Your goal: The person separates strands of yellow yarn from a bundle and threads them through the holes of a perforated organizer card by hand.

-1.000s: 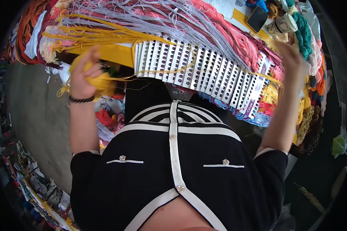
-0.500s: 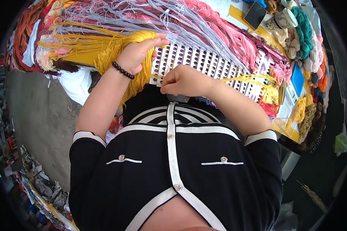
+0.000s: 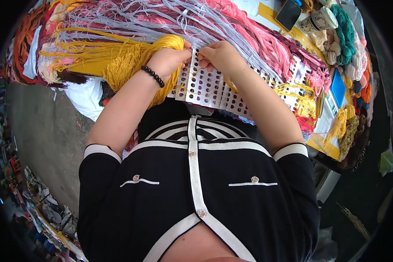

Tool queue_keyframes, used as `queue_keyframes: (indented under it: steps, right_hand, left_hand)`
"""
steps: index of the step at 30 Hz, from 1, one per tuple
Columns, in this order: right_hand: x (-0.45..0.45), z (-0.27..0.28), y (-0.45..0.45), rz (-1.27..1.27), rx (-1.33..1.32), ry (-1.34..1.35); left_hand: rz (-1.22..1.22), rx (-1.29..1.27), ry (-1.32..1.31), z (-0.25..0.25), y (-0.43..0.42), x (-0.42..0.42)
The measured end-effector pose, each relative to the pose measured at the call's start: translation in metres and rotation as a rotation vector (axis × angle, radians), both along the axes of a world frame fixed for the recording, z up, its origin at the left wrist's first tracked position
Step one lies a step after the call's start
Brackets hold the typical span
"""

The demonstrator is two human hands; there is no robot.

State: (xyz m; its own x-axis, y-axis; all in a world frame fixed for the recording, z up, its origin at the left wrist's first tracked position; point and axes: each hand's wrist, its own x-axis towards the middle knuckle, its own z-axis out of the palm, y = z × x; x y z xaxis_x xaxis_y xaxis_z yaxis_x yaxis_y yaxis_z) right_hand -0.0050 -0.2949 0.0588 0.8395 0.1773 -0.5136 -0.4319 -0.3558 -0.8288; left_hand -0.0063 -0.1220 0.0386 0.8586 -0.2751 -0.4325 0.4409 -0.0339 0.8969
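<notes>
A thick bundle of yellow yarn (image 3: 129, 67) lies along the near edge of the table (image 3: 329, 148), left of centre, its loose strands fanning out to the left. Its right end loops up over the person's left hand (image 3: 168, 61) and hangs down past the wrist, beside a black bead bracelet (image 3: 154, 76). That hand is half curled, its fingertips drawn in at the far end of a row of white punched strips (image 3: 201, 85); from here I can't tell whether they grip anything.

The right hand (image 3: 222, 56) faces it just across the strips, thumb and forefinger close together and the other fingers bent; I can't make out whether a thread sits between them. Thin yellow strands cross the strips below it, and a smaller yellow bunch (image 3: 305, 107) rests at their right end.

Beyond the hands, lavender yarn (image 3: 174, 19) sweeps across the table, with pink yarn (image 3: 266, 41) on its far right side. Farther right, a dark phone (image 3: 289, 15) lies near a patterned cup (image 3: 321, 19), which is just beside a teal skein (image 3: 345, 35). A blue flat piece (image 3: 337, 88) sits nearer, along the right side. At the far left there's orange and black yarn (image 3: 26, 37), and a white cloth (image 3: 85, 98) hangs below the table's left part, above the grey floor (image 3: 43, 118).
</notes>
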Motion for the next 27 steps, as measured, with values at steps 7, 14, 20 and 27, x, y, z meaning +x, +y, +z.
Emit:
queue_keyframes:
  steps: [7,14,20,27]
  right_hand:
    - [0.001,-0.007,0.005,0.17,-0.189,-0.161]
    - [-0.011,-0.01,-0.002,-0.014,0.063,-0.105]
    - [-0.013,-0.004,-0.01,-0.166,0.385,0.027]
    - [-0.015,0.003,-0.009,-0.268,0.499,0.079]
  left_hand:
    - [-0.045,0.046,-0.027,-0.002,-0.003,0.003]
    - [0.061,-0.334,-0.009,0.027,0.014,0.001]
    - [-0.003,-0.241,-0.124,0.012,0.001,-0.006]
    - [0.009,-0.152,-0.155,0.013,-0.003,-0.009]
